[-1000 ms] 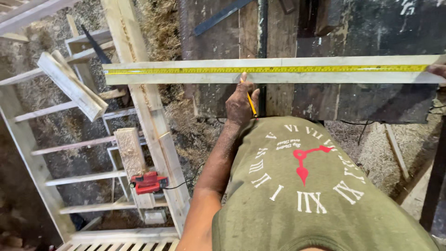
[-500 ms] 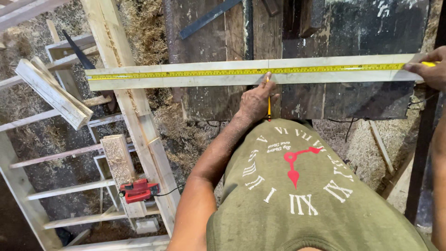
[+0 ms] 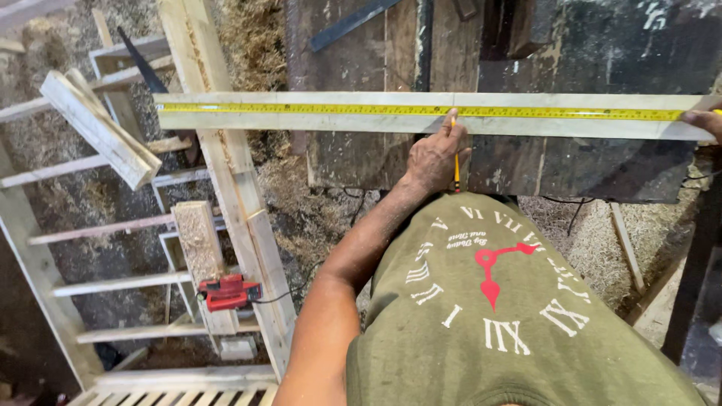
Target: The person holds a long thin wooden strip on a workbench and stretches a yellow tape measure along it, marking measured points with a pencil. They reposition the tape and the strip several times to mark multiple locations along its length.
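— Marking stage, I'd say. The plank (image 3: pixel 316 110) lies across the dark worktop (image 3: pixel 361 150), with the yellow tape (image 3: pixel 338 109) stretched flat along it, and the left hand (image 3: pixel 435 156) has the pencil (image 3: pixel 455 154) up against the plank's near edge.

— How are the fingers (image 3: pixel 451 126) set?

— Clenched round the pencil, tip at the tape's lower edge, about mid-plank. The forearm reaches straight out from the green shirt (image 3: pixel 511 316), wrist bent slightly up.

— And the other hand?

— The right hand (image 3: pixel 705 120) is only just in view at the far end. It looks to pin the tape down there, but I can't tell its grip.

— What does the mark call for?

— A steady tip at the right gradation, and the tape kept taut.
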